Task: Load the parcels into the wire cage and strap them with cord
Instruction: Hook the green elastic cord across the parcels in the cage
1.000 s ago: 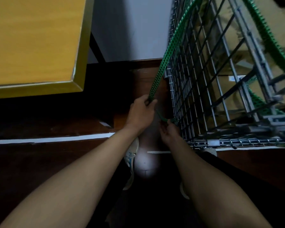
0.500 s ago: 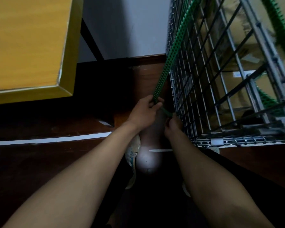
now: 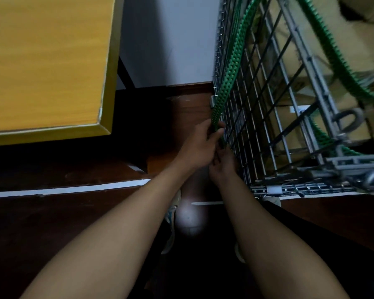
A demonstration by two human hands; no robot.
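Observation:
A metal wire cage (image 3: 266, 117) stands at the right, with brown cardboard parcels (image 3: 311, 100) inside it. A green studded cord (image 3: 229, 67) runs down the cage's left wall. My left hand (image 3: 201, 145) grips the cord's lower part close to the cage's bottom corner. Just below it, my right hand (image 3: 224, 167) is against the mesh with its fingers curled at the cord's end; the end itself is hidden. More green cord (image 3: 324, 37) crosses over the parcels at the upper right.
A yellow wooden table top (image 3: 48, 67) juts in at the upper left. A pale wall (image 3: 166, 44) stands behind. The dark floor bears white tape lines (image 3: 73, 189). My shoes (image 3: 173, 212) are below the hands.
Both hands have drawn closer together at the cage's lower left corner, the left hand still on the cord. The view has shifted slightly.

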